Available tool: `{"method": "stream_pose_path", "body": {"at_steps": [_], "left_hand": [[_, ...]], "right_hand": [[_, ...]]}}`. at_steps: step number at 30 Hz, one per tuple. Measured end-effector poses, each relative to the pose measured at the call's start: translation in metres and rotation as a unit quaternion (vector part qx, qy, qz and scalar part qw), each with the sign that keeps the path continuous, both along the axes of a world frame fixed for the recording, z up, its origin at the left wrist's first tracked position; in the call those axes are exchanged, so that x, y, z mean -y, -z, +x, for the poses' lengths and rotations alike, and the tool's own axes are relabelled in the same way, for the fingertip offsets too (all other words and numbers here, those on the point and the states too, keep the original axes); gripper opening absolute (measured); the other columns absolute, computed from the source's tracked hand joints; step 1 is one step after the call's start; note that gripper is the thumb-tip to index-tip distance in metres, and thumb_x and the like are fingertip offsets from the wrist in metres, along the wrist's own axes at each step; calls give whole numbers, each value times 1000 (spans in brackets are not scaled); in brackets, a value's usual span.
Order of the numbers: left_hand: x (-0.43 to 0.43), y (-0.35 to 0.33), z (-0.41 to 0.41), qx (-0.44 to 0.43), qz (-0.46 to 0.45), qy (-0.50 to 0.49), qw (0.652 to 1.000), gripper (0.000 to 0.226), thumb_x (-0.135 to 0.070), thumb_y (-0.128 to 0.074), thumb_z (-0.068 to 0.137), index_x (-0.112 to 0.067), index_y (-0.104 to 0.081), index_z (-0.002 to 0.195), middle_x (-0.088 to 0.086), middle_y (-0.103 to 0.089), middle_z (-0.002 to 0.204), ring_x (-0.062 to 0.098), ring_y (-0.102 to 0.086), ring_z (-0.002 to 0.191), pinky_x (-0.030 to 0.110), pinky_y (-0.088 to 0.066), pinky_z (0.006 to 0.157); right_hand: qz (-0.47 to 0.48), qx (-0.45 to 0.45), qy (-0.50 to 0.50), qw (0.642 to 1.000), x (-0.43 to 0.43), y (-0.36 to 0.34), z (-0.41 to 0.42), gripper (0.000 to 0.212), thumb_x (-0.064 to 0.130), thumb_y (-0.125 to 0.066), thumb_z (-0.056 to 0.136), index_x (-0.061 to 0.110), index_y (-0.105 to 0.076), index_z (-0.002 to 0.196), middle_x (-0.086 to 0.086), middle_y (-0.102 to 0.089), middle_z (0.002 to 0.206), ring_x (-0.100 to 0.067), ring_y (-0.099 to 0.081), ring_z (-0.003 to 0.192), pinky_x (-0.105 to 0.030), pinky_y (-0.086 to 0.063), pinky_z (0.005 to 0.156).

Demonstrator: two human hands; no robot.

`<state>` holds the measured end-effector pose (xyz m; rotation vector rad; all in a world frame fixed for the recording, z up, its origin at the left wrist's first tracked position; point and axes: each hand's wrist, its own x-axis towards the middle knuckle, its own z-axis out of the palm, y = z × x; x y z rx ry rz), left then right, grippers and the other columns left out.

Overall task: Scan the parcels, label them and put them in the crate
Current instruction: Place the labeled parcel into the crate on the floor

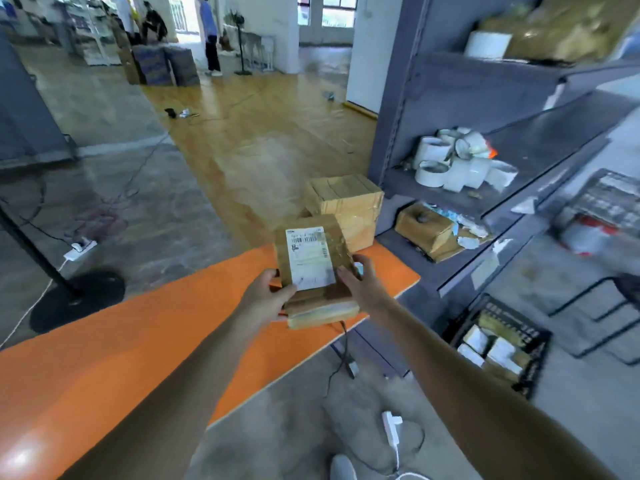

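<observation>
Parcel gripped by left hand and right hand above orange table beside shelving.

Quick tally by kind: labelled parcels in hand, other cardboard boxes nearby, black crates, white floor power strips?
Brown cardboard parcel with a white label, held by left hand and right hand: 1
Other cardboard boxes: 2, taped box beyond the orange table, torn box on the grey shelf
Black plastic crate: 1
White power strips: 2
Total: 6

Two hands, left hand and right hand; one white-labelled brown cardboard parcel; one larger cardboard box; one orange table; one black plastic crate.
</observation>
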<state>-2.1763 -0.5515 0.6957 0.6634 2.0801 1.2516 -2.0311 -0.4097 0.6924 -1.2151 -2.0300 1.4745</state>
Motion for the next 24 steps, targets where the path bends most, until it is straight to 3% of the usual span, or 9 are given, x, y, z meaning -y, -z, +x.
{"method": "stream_pose_path", "body": {"at_steps": [3,7,9,11,12,16,20,24], "left_hand": [[-6,-8,32,14,26,71,997,35,-24,-68,88,-20,-53,120,10,-63,114,28,-68,91,42,-60,69],[-25,-20,97,56,34,153,986,47,-24,-65,91,-20,-46,133,9,-56,121,27,-66,94,31,-57,57],[-33,-27,133,42,44,196,979,44,-25,-64,92,-19,-47,132,7,-61,114,25,-66,89,34,-59,63],[-43,-30,168,32,49,234,971,31,-25,-63,93,-21,-50,121,7,-63,115,29,-66,96,44,-58,79],[-47,-33,187,39,50,250,966,28,-24,-62,93,-22,-49,118,7,-62,116,29,-66,97,44,-58,79],[-70,-37,266,46,49,302,951,33,-23,-60,95,-20,-48,125,5,-57,114,25,-65,97,31,-59,64],[-104,-33,352,47,32,344,937,25,-22,-61,94,-23,-46,115,6,-57,115,25,-64,98,24,-56,55],[-147,-25,446,42,25,374,926,25,-26,-62,94,-28,-44,111,2,-58,111,20,-64,93,27,-58,59]], "right_hand": [[35,7,62,997,13,-15,54,51,41,-53,98,17,-34,140,3,-54,96,-6,-53,70,-12,-40,44],[11,48,146,988,26,-37,136,49,49,-49,97,18,-44,135,-2,-59,114,-20,-60,92,-32,-52,69],[-12,62,169,984,33,-44,179,44,52,-46,97,24,-43,132,-4,-58,118,-27,-61,97,-39,-59,63],[-39,43,194,979,36,-49,219,47,53,-47,96,28,-41,135,-4,-57,123,-31,-61,104,-46,-61,67],[-55,27,211,976,37,-50,238,48,54,-48,96,30,-40,137,-3,-55,126,-31,-60,107,-48,-62,67],[-71,-28,288,955,29,-50,315,42,46,-54,95,29,-47,133,-1,-57,126,-28,-62,106,-49,-61,61],[-68,-31,329,941,8,-43,401,38,39,-53,96,26,-50,132,-3,-61,119,-29,-64,101,-49,-61,57],[-53,-25,358,932,-27,-38,497,37,37,-52,96,25,-50,131,-2,-61,115,-28,-64,98,-46,-61,55]]}}
